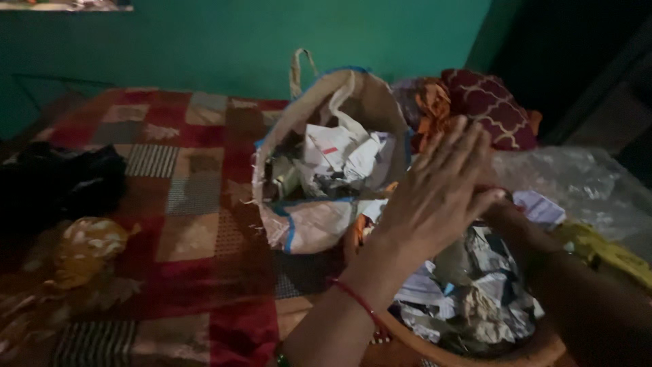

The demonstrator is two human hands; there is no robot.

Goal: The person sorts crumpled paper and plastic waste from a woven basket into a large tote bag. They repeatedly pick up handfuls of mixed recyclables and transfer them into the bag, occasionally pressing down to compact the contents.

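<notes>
Directly below your gaze, your two hands meet over a shallow basket (536, 353) heaped with crumpled paper scraps (475, 292). Your left hand (435, 190) is released, fingers straight and close together, palm turned to the right and laid flat against your right hand (492, 200). Most of the right hand is hidden behind the left, so you cannot tell whether it is loose or clenched, or whether anything is pressed between the palms. A red thread circles your left wrist.

The scraps lie just under and a little to the right of the joined hands, on the side of your right forearm, which crosses above the basket's far rim. An open woven sack (326, 163), also stuffed with crumpled paper, lies on its side to the left of your hands and slightly farther away, mouth facing you; your left hand is the nearer one to it.

Everything rests on a bed with a red patchwork cover (183, 204). A dark cloth bundle (61, 183) sits at the far left, a patterned maroon cushion (489, 105) behind the sack, and clear crinkled plastic (577, 183) to the right.
</notes>
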